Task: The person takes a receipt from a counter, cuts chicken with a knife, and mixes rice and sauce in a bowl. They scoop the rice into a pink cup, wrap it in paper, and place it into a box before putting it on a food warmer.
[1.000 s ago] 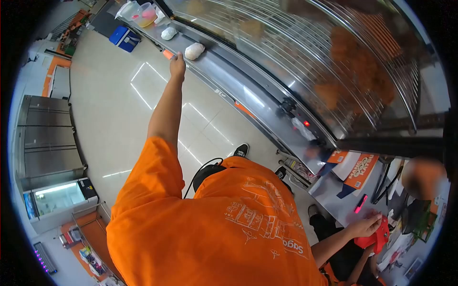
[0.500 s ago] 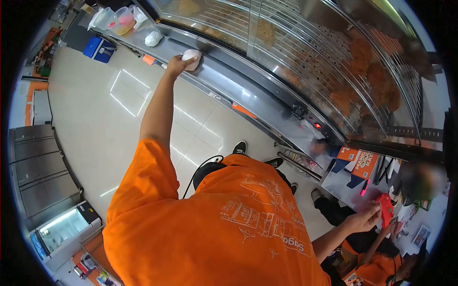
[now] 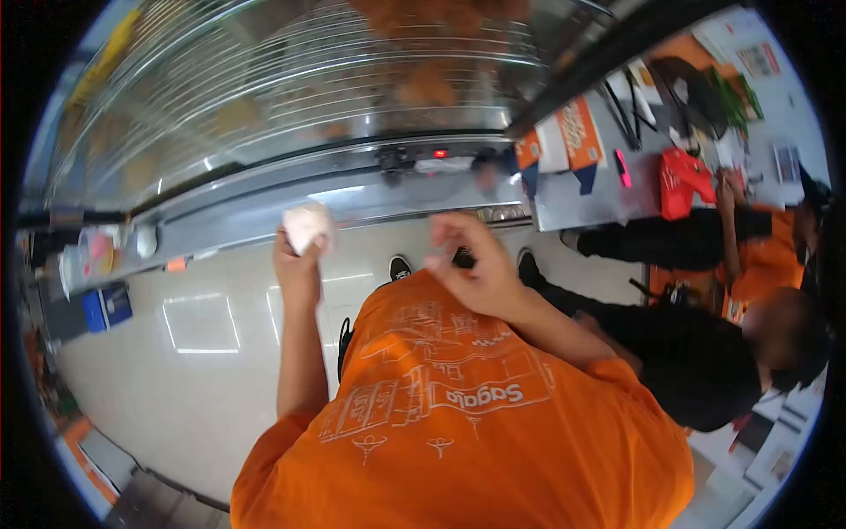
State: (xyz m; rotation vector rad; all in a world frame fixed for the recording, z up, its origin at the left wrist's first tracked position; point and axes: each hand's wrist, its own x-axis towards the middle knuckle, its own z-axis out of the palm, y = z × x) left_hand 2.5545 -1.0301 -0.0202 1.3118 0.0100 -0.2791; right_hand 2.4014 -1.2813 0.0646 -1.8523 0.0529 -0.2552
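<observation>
My left hand (image 3: 298, 267) grips a white wrapped bundle (image 3: 307, 224), roundish and about fist-sized, over the front edge of the metal ledge (image 3: 211, 222). Its contents are hidden by the wrapping. In front of my chest is my right hand (image 3: 483, 269), slightly blurred, with fingers curved and apart and nothing visible in them. A second white bundle (image 3: 146, 241) rests at the left end of the ledge, beside clear plastic tubs (image 3: 99, 252).
Above the ledge stands a glass display case (image 3: 291, 115) with wire racks and fried food. To the right, a side table (image 3: 564, 204) bears orange boxes (image 3: 579, 137), a pink marker (image 3: 624, 167) and a red bag (image 3: 674, 189). Two people are close by on the right. A blue cooler (image 3: 107, 307) sits at left.
My left hand has brought the white bundle off the ledge toward my body. My right hand has come away from beside the red bag to my front. The view has turned right.
</observation>
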